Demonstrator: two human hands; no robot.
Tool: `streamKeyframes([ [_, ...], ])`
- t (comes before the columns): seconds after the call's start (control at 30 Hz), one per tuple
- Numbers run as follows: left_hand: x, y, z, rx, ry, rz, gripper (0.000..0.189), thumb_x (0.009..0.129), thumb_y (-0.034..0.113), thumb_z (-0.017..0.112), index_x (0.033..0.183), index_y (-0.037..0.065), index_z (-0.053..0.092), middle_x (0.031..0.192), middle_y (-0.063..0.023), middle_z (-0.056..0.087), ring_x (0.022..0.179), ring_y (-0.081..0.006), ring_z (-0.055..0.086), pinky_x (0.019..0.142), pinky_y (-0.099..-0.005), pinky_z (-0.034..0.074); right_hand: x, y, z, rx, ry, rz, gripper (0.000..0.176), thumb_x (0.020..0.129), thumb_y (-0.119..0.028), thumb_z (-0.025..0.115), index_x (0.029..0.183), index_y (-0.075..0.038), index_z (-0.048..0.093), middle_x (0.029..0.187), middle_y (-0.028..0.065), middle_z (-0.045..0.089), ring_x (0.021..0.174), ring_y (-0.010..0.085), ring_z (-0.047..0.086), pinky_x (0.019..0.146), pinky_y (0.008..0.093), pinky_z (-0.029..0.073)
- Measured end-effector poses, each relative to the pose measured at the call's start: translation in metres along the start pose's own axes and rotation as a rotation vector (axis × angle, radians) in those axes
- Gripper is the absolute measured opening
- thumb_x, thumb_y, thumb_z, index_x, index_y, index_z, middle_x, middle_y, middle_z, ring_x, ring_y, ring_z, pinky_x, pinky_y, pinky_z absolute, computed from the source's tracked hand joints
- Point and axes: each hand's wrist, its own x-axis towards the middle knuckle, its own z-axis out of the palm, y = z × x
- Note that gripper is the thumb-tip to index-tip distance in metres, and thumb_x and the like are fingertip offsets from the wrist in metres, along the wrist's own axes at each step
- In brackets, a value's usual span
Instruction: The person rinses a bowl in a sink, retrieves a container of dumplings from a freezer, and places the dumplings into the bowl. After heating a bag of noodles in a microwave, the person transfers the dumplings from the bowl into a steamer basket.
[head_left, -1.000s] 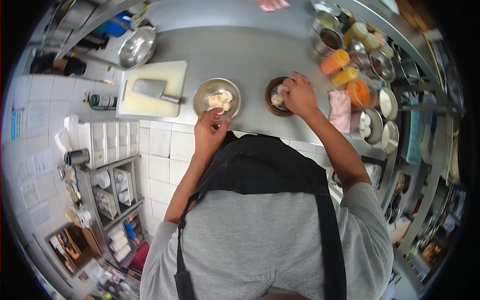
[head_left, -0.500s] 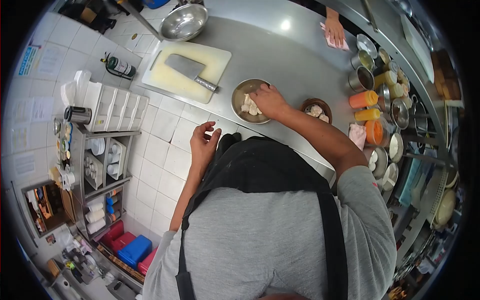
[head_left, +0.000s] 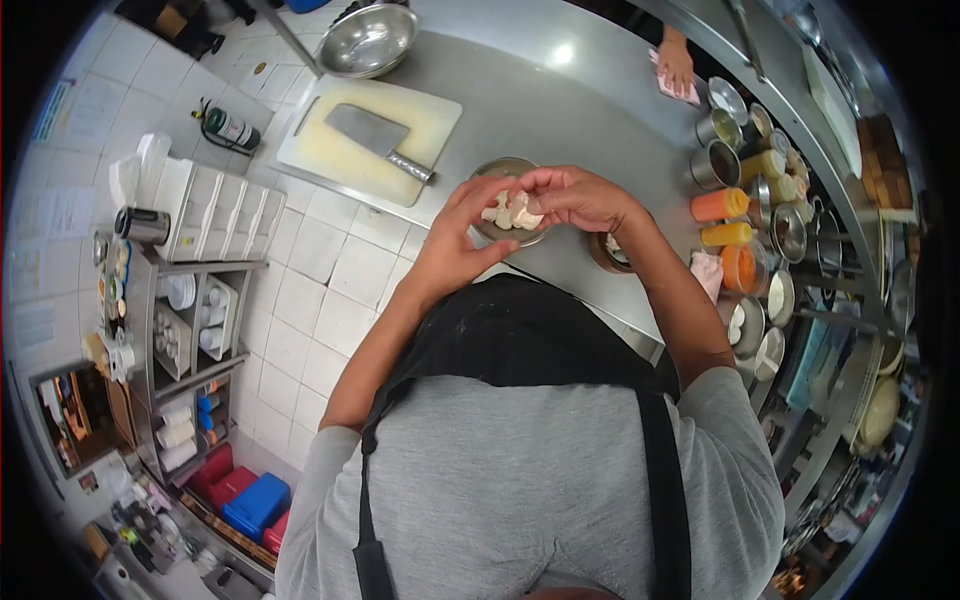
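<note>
Both my hands are raised over a metal bowl (head_left: 493, 168) near the counter's front edge. Between the thumb and fingers of my right hand (head_left: 580, 200) is a pale, lumpy dumpling (head_left: 525, 211). My left hand (head_left: 462, 235) is beside it with fingers curved and the thumb apart, holding nothing that I can see. More pale pieces (head_left: 497, 212) show in the bowl between my hands. Under my right wrist is a round brown container (head_left: 604, 254), partly hidden, with pale pieces inside.
A cleaver (head_left: 370, 130) rests on a cutting board (head_left: 310, 152) at the left. An empty steel bowl (head_left: 366, 42) stands behind it. Sauce bottles (head_left: 720, 204) and metal pots (head_left: 716, 164) line the right side. Another person's hand (head_left: 676, 66) presses a cloth (head_left: 672, 84).
My left hand has come up from beside the counter to the bowl. My right hand has lifted out of the bowl with a dumpling and now meets the left.
</note>
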Motion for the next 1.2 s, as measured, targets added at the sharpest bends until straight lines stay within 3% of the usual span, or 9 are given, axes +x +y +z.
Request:
streamKeyframes([
  [0.1,0.023,-0.005,0.018,0.063,-0.118,0.183,0.054,0.081,0.008,0.084,0.132,0.009,0.069,0.132,-0.0100,0.065,0.114,-0.0225,0.065,0.094,-0.0383,0.053,-0.020,0.008,-0.001,0.089,0.003,-0.083,0.034,0.098,-0.014,0.072,0.128,-0.005,0.062,0.120,0.0072,0.068,0.110,0.0158,0.067,0.091,0.0294,0.057],
  [0.3,0.043,0.008,0.054,0.191,-0.240,0.021,0.051,0.080,0.007,0.084,0.129,0.007,0.070,0.123,-0.0110,0.069,0.110,-0.0249,0.069,0.091,-0.0347,0.056,-0.057,0.053,0.000,0.319,0.200,-0.220,0.035,0.098,-0.016,0.073,0.129,-0.003,0.061,0.121,0.0078,0.068,0.106,0.0156,0.068,0.093,0.0299,0.057],
  [0.47,0.046,0.011,0.097,0.217,-0.284,0.218,0.046,0.080,0.007,0.084,0.125,0.007,0.073,0.114,-0.0126,0.073,0.100,-0.0260,0.071,0.084,-0.0354,0.058,-0.088,0.089,-0.005,0.589,0.283,-0.317,0.036,0.097,-0.017,0.076,0.128,-0.006,0.063,0.120,0.0060,0.069,0.098,0.0123,0.067,0.088,0.0285,0.055],
  [0.53,0.045,0.005,0.116,0.249,-0.320,0.260,0.046,0.079,0.007,0.084,0.124,0.007,0.073,0.112,-0.0130,0.073,0.096,-0.0268,0.071,0.081,-0.0363,0.058,-0.107,0.107,-0.017,0.478,0.347,-0.297,0.039,0.102,-0.024,0.070,0.136,-0.007,0.060,0.123,0.0051,0.069,0.104,0.0148,0.068,0.092,0.0301,0.054],
  [0.63,0.047,0.000,0.145,0.256,-0.400,0.096,0.045,0.080,0.008,0.082,0.124,0.007,0.073,0.109,-0.0138,0.073,0.093,-0.0283,0.071,0.079,-0.0364,0.059,-0.151,0.108,-0.028,0.163,0.669,-0.263,0.050,0.101,-0.039,0.069,0.138,-0.007,0.060,0.123,0.0030,0.068,0.110,0.0143,0.065,0.090,0.0311,0.054],
  [0.73,0.052,-0.022,0.182,0.362,-0.487,0.042,0.043,0.080,0.010,0.081,0.122,0.004,0.072,0.107,-0.0151,0.073,0.091,-0.0314,0.072,0.080,-0.0381,0.059,-0.200,0.130,-0.064,0.312,0.881,-0.340,0.047,0.100,-0.038,0.071,0.135,-0.007,0.062,0.123,0.0016,0.067,0.110,0.0139,0.064,0.090,0.0310,0.053],
  [0.83,0.058,-0.039,0.221,0.392,-0.497,0.150,0.040,0.080,0.009,0.077,0.118,0.003,0.069,0.103,-0.0170,0.072,0.092,-0.0348,0.071,0.082,-0.0435,0.058,-0.234,0.149,-0.079,0.289,1.030,-0.348,0.042,0.099,-0.035,0.072,0.130,-0.008,0.063,0.118,0.0011,0.068,0.107,0.0142,0.065,0.088,0.0309,0.053],
  [1.03,0.071,-0.058,0.271,0.560,-0.610,0.350,0.036,0.076,0.003,0.072,0.111,0.006,0.060,0.100,-0.0192,0.071,0.101,-0.0405,0.067,0.088,-0.0504,0.056,-0.244,0.181,-0.083,0.131,1.018,-0.286,0.037,0.096,-0.032,0.074,0.124,-0.007,0.067,0.110,0.0013,0.070,0.099,0.0108,0.064,0.085,0.0294,0.051],
  [1.2,0.076,-0.067,0.283,0.756,-0.689,0.197,0.039,0.075,0.007,0.077,0.111,0.006,0.062,0.103,-0.0179,0.072,0.104,-0.0396,0.066,0.090,-0.0491,0.057,-0.228,0.197,-0.086,-0.100,1.117,-0.250,0.037,0.094,-0.028,0.076,0.120,-0.002,0.069,0.099,0.0039,0.073,0.088,0.0173,0.068,0.083,0.0320,0.055],
])
